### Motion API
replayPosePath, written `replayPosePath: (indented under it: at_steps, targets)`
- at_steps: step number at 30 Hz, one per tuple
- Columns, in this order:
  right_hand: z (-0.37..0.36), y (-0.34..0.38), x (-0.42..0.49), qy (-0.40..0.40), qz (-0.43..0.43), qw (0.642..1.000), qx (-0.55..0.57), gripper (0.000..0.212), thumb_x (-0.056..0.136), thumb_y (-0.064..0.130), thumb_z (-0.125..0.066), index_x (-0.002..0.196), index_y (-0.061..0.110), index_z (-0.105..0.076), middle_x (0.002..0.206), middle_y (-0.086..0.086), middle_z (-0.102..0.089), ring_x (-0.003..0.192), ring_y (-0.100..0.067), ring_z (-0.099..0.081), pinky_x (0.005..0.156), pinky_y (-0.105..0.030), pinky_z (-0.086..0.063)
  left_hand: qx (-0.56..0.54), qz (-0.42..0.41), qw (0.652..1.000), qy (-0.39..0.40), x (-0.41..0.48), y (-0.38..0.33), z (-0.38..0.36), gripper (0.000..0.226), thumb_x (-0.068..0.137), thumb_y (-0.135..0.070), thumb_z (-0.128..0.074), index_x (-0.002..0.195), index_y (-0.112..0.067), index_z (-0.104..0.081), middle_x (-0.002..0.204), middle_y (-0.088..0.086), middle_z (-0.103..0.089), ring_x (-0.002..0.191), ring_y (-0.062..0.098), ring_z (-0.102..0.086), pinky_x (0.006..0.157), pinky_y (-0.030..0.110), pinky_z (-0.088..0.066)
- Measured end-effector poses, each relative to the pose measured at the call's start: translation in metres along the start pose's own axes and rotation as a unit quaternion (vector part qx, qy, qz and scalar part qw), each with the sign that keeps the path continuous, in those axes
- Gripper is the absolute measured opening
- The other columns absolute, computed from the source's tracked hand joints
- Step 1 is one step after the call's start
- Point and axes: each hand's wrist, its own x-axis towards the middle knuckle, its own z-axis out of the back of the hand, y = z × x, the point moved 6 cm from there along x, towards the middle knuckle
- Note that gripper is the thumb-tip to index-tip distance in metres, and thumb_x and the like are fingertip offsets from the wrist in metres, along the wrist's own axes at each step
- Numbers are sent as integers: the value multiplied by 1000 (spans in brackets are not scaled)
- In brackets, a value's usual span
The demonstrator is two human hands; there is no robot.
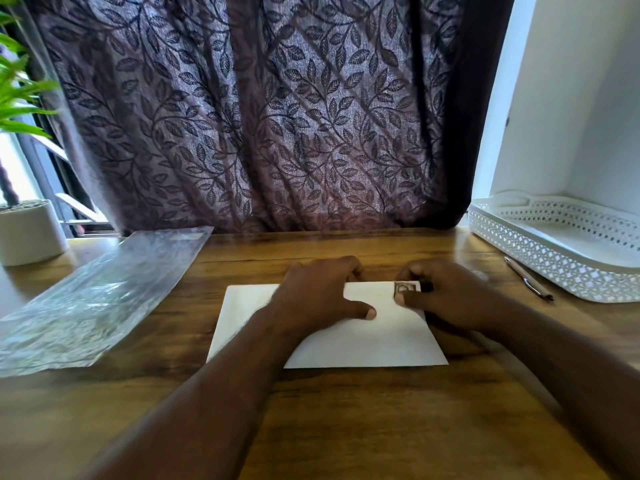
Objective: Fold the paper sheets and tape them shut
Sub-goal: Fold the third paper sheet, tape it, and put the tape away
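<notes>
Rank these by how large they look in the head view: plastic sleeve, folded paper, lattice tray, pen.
1. plastic sleeve and folded paper: too alike to separate, and the paper is partly covered.
2. lattice tray: looks smaller, but the frame edge cuts it off, so this is unsure.
3. pen: clearly smallest.

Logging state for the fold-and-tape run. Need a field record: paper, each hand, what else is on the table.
paper: white, flat on wooden table
left hand: presses on paper
right hand: pinches small patterned square at paper's far right corner
left side: clear plastic bag, potted plant
right side: pen, white tray
</notes>
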Motion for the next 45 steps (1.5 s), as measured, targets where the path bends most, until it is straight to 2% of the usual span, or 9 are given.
replayPosePath:
  at_steps: [6,11,17,21,26,31,35,40,45]
  targets:
    - [13,-14,0,-74,-73,984,147,8,88,17,-77,81,13,-76,77,-6,-77,71,-24,-72,71,-41,-55,27,27,986,-164,-5,17,24,45,82,-57,-70,121,-39,-58,124,-16,-60,121,12,-52,104,43,-30]
    - [27,-26,-4,-145,-117,972,146,10,87,16,-76,77,14,-75,76,-7,-75,71,-30,-72,73,-50,-59,-56,216,950,-218,-12,69,31,51,94,-44,-61,138,-22,-47,141,6,-53,128,30,-49,103,51,-40]
    - [35,-30,-8,-168,-124,967,147,5,88,16,-75,83,16,-76,79,0,-76,73,-18,-72,76,-42,-60,-277,294,890,-213,-14,103,26,18,97,-23,-61,85,-15,-71,98,10,-73,91,28,-65,84,39,-52]
    - [38,-35,-10,-177,-131,959,181,7,89,17,-74,82,18,-76,75,1,-77,76,-24,-75,76,-43,-60,-421,304,823,-230,-18,98,26,17,94,-15,-67,77,-13,-71,82,3,-73,84,25,-70,79,37,-57]
    - [42,-41,-11,-195,-141,950,198,7,88,22,-75,81,21,-77,81,-2,-78,81,-28,-75,83,-54,-60,-431,297,817,-242,-17,97,27,21,94,-24,-68,81,-9,-73,84,6,-75,84,28,-71,80,43,-59]
    - [54,-49,-17,-249,-147,930,227,6,86,20,-77,81,23,-78,86,-7,-77,82,-30,-75,82,-59,-59,-495,265,807,-185,-13,92,16,20,97,-20,-65,89,-4,-72,94,17,-74,84,32,-73,60,39,-61]
    - [54,-41,-19,-210,-145,934,252,11,93,16,-70,84,14,-78,82,-9,-78,74,-27,-74,73,-46,-61,-381,248,869,-195,-12,97,22,17,96,-22,-66,82,-16,-73,84,2,-76,79,20,-73,69,38,-62]
    - [54,-20,-27,-125,-143,953,236,14,96,13,-65,91,7,-76,76,-14,-76,60,-32,-69,54,-36,-56,-312,252,884,-242,-15,103,36,15,97,-28,-64,88,-17,-72,89,0,-72,76,12,-65,61,26,-49]
    - [86,-33,-47,-213,-183,913,295,8,91,5,-70,89,-1,-74,78,-25,-73,56,-29,-65,49,-34,-54,-620,228,723,-200,-17,67,17,32,102,-32,-56,95,-4,-70,77,11,-73,64,19,-67,60,32,-56]
